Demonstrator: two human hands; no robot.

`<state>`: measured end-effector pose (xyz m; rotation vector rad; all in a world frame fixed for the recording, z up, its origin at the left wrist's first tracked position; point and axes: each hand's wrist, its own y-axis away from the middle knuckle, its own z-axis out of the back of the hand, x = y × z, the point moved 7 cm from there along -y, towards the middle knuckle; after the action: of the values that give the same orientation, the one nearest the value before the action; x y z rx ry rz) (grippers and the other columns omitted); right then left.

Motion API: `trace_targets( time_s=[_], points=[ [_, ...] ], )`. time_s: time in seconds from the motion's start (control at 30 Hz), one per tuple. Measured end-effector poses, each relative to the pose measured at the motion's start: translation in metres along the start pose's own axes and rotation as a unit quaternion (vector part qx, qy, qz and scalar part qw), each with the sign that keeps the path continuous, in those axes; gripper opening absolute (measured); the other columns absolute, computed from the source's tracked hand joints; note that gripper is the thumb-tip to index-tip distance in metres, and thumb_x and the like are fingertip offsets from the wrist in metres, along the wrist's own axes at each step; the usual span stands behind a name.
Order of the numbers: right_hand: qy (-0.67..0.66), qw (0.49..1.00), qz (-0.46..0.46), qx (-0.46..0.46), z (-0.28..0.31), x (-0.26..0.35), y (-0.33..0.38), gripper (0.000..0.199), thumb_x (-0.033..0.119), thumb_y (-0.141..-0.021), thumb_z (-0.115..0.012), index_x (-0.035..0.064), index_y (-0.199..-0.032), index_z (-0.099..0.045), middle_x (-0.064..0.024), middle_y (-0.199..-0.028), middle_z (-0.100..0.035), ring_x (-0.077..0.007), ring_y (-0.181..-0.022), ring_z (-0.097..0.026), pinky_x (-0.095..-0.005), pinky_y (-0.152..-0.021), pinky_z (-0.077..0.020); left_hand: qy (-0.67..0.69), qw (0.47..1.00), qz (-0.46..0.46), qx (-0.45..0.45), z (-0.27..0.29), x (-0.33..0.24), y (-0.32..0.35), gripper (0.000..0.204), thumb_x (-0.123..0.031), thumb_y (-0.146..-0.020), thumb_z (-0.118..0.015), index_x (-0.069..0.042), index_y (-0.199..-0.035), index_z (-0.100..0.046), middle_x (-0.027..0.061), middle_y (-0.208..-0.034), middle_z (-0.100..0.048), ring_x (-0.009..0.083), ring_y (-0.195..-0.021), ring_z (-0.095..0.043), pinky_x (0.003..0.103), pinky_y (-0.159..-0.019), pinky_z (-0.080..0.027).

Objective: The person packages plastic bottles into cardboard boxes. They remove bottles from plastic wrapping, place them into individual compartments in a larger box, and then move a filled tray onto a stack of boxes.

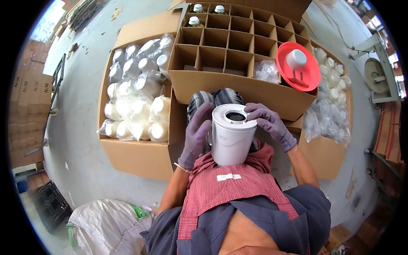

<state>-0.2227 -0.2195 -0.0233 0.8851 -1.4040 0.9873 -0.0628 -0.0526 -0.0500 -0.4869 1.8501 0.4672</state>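
Observation:
A white cylindrical container (231, 138) with a round hole in its flat top stands upright on my lap, on a red checked cloth (229, 187). My left hand (196, 136), in a purple glove, grips its left side. My right hand (270, 123), also gloved, rests its fingers on the top right rim. Just beyond stands a cardboard box with a grid of dividers (238, 80); most cells look empty, and three white-capped bottles (194, 20) sit in the far left cells.
An open carton (127, 155) at the left holds several white containers wrapped in plastic. A red round lid with a white cap (297, 66) lies on the divided box's right edge. More bagged white parts (331, 106) fill a carton at the right. A white sack (106, 223) lies on the concrete floor.

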Motion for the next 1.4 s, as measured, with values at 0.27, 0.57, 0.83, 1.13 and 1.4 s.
trace_targets(
  time_s=[0.27, 0.57, 0.83, 1.13, 1.4],
  points=[
    [-0.048, 0.94, -0.314, -0.123, 0.036, -0.064, 0.054, 0.044, 0.044, -0.099, -0.05, 0.0053, -0.119, -0.057, -0.0014, -0.095, -0.051, -0.01, -0.091, -0.05, -0.026, -0.091, -0.0424, -0.07, 0.966, 0.245, 0.054, -0.016, 0.064, 0.048, 0.042, -0.022, -0.095, -0.056, 0.004, -0.127, -0.052, 0.0069, -0.109, -0.063, 0.0129, -0.097, -0.057, 0.026, -0.089, -0.045],
    [0.125, 0.985, -0.079, 0.085, 0.0, -0.011, 0.017, 0.069, 0.059, -0.098, -0.031, 0.0063, -0.142, -0.039, -0.0164, -0.139, -0.042, -0.029, -0.131, -0.038, -0.0382, -0.111, -0.0267, -0.084, 0.978, 0.141, 0.128, -0.034, 0.069, 0.043, 0.033, -0.019, -0.095, -0.051, 0.001, -0.12, -0.059, 0.0097, -0.109, -0.065, 0.0172, -0.098, -0.061, 0.03, -0.088, -0.047],
    [0.259, 0.904, 0.196, 0.277, -0.085, 0.087, -0.009, 0.074, 0.065, -0.087, -0.046, 0.0042, -0.128, -0.054, -0.0156, -0.129, -0.051, -0.0345, -0.119, -0.046, -0.0469, -0.103, -0.0311, -0.14, 0.923, 0.08, 0.349, -0.05, 0.125, 0.058, 0.038, -0.019, -0.091, -0.059, 0.001, -0.124, -0.058, 0.0095, -0.116, -0.065, 0.0201, -0.102, -0.062, 0.033, -0.088, -0.049],
    [0.18, 0.969, 0.055, 0.158, -0.01, 0.048, -0.03, 0.08, 0.061, -0.092, -0.044, 0.0062, -0.149, -0.028, -0.016, -0.142, -0.039, -0.0301, -0.133, -0.038, -0.0418, -0.112, -0.0251, -0.098, 0.982, 0.026, 0.157, -0.004, 0.074, 0.024, 0.04, -0.02, -0.09, -0.06, 0.0, -0.126, -0.057, 0.0093, -0.117, -0.064, 0.0185, -0.101, -0.062, 0.032, -0.087, -0.049],
    [0.169, 0.972, -0.114, 0.119, -0.012, -0.017, -0.005, 0.057, 0.038, -0.098, -0.044, 0.0073, -0.144, -0.033, -0.0118, -0.135, -0.043, -0.0234, -0.128, -0.039, -0.0359, -0.111, -0.0278, -0.099, 0.99, 0.104, -0.012, -0.011, 0.06, 0.05, 0.035, -0.02, -0.096, -0.05, 0.002, -0.121, -0.061, 0.0079, -0.103, -0.068, 0.0146, -0.091, -0.062, 0.026, -0.08, -0.048]
  ],
)
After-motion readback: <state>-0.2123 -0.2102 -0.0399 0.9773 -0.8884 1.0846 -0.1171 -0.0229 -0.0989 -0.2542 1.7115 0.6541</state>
